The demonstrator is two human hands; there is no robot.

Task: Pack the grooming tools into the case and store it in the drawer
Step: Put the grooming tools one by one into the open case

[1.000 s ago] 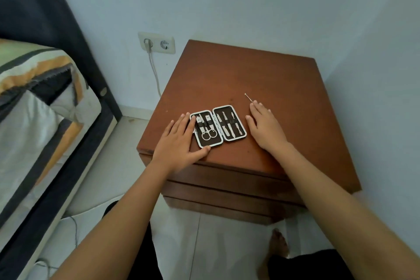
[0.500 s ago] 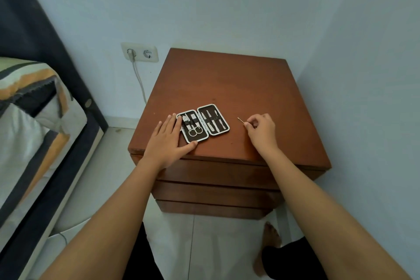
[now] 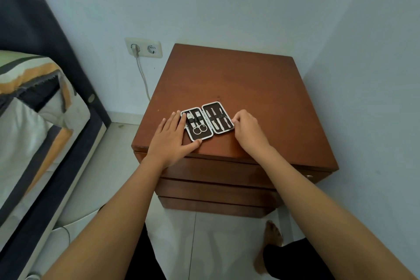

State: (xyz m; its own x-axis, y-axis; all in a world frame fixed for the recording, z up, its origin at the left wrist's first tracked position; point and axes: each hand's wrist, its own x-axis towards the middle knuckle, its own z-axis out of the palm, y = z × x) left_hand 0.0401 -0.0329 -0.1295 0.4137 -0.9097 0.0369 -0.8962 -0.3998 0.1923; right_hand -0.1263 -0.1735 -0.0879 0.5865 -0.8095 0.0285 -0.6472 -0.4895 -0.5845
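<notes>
Step in hand looks like packing, likely the last small tool going into the case. Left to right: bed (image 3: 34, 107) at the far left, wall socket (image 3: 143, 48) with a cord plugged in, then the wooden nightstand (image 3: 238, 79) with its drawers (image 3: 218, 179) all shut. Left hand (image 3: 171, 135) lies flat and released on the nightstand top, palm down, fingers spread, index finger over the left edge of the case, thumb along its near edge; it grasps nothing, it just pins the case so it can't slide. Case (image 3: 207, 121) lies open flat, near the front edge of the top, two halves side by side; the left half holds scissors (image 3: 199, 129) and a couple of other tools under the strap, the right half holds several slim metal tools. Right hand (image 3: 246, 127) is curled at the right edge of the case, fingertips pinched together and touching the rim; whether a thin tool is pinched there I cannot tell, it's too small and hidden by the fingers. Both forearms reach forward from below, wrists low, right wrist slightly cocked inward. Next move, as I judge it: slide whatever the right fingers hold under the strap in the right half, fold the case shut, then open a drawer. Needs fine fingertip control, left hand holding the case down.
</notes>
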